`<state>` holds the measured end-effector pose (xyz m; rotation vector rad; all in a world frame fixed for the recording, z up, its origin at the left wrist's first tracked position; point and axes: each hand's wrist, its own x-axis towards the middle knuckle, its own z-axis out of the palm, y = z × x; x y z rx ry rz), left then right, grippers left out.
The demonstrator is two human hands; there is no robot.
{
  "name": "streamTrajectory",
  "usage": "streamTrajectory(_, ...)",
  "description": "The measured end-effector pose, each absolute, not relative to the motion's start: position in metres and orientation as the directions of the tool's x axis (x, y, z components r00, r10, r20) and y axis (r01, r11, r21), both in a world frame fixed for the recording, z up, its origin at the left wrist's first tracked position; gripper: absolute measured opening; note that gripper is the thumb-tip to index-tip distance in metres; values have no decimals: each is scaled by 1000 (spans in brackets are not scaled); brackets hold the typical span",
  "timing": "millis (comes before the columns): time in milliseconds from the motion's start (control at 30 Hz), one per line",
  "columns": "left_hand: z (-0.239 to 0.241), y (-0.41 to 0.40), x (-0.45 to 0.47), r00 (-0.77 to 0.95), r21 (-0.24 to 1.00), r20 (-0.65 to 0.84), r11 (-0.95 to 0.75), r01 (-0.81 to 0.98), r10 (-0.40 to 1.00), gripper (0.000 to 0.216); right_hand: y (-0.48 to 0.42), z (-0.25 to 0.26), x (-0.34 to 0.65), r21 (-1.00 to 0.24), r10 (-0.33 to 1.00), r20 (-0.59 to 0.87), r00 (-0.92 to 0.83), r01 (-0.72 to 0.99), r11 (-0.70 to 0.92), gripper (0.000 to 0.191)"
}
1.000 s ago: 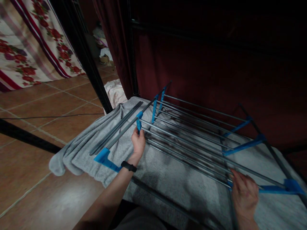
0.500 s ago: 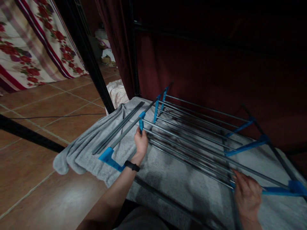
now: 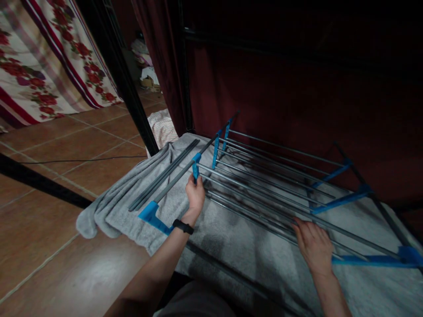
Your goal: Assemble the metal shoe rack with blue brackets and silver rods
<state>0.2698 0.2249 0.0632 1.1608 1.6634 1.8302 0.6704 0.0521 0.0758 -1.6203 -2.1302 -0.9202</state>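
Note:
A folded drying rack (image 3: 264, 185) of grey metal rods and blue plastic brackets lies flat on a grey towel (image 3: 125, 202). My left hand (image 3: 194, 196), with a black watch on its wrist, is closed around a blue bracket at the rack's left end. My right hand (image 3: 313, 246) lies on the near rods toward the right, fingers stretched out flat. A long blue bracket (image 3: 373, 260) runs just right of that hand. Two loose grey rods (image 3: 165, 174) rest on the towel left of the rack.
Brown floor tiles (image 3: 66, 149) spread to the left, crossed by a thin black cable. A black pole (image 3: 119, 75) slants up, a flowered cloth (image 3: 39, 57) hangs behind it, and a dark red curtain (image 3: 280, 88) stands behind the rack. A striped cloth (image 3: 161, 125) lies near the curtain.
My right hand has let go of the rack's right end and slid left along the near rods, now lying flat. My left hand has kept its grip on the blue bracket.

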Motion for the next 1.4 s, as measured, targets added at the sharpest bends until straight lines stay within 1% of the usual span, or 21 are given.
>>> streamTrajectory(167,60,227,269,-566,949,311,-215,231,763,21,51,75,674,287,737,585,-338,936,202,24)
streamTrajectory(533,62,224,270,-570,943,327,-222,247,754,25,52,78,671,291,727,585,-359,930,225,23)
streamTrajectory(900,61,224,270,-554,945,320,-221,239,768,22,53,74,675,278,774,546,-321,941,194,28)
streamTrajectory(1400,59,224,271,-550,937,340,-226,266,763,21,47,68,672,248,740,580,-341,939,238,24)
